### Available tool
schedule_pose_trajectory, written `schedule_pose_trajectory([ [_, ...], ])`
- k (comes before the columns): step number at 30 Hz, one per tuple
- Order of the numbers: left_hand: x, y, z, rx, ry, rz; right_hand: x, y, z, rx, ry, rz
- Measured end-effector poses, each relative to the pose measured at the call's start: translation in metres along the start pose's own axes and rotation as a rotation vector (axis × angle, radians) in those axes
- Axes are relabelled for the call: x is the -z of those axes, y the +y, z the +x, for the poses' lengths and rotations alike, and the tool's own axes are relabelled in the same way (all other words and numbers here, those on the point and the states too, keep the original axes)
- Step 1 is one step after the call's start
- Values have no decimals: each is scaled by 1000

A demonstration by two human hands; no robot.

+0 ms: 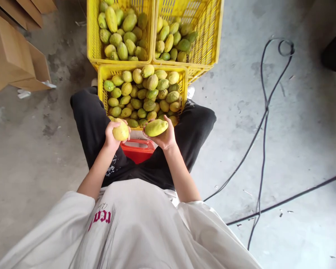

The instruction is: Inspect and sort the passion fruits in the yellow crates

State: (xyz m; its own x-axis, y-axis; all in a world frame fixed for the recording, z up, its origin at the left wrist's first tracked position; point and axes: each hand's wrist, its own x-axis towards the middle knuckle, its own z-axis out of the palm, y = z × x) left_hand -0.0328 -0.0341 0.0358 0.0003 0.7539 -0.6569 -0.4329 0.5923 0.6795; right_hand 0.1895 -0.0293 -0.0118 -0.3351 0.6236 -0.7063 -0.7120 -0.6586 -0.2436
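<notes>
I sit with my knees either side of a yellow crate heaped with several green-yellow fruits. My left hand is closed round a roundish yellow-green fruit just in front of the crate's near edge. My right hand cups a longer, pointed green-yellow fruit from below, beside the other one. Both fruits hover above a red stool or box between my legs.
Two more yellow crates, one at far left and one at far right, stand behind the near one, each part full of fruit. Cardboard boxes lie at the top left. Black cables trail over the concrete floor on the right.
</notes>
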Motion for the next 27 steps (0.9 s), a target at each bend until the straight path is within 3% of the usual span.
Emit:
schedule_pose_trajectory([
  [7,-11,-10,6,79,-11,-91,-1,19,-21,177,-91,-26],
  [12,-17,-17,13,95,-67,-93,-1,19,3,158,59,-11],
  [16,-19,-23,15,112,-56,-120,-4,19,12,167,107,-21],
  [20,-19,-27,21,103,-14,-56,-11,20,4,167,77,-67],
  [27,-16,-30,24,72,37,-70,-9,22,7,177,-22,81],
])
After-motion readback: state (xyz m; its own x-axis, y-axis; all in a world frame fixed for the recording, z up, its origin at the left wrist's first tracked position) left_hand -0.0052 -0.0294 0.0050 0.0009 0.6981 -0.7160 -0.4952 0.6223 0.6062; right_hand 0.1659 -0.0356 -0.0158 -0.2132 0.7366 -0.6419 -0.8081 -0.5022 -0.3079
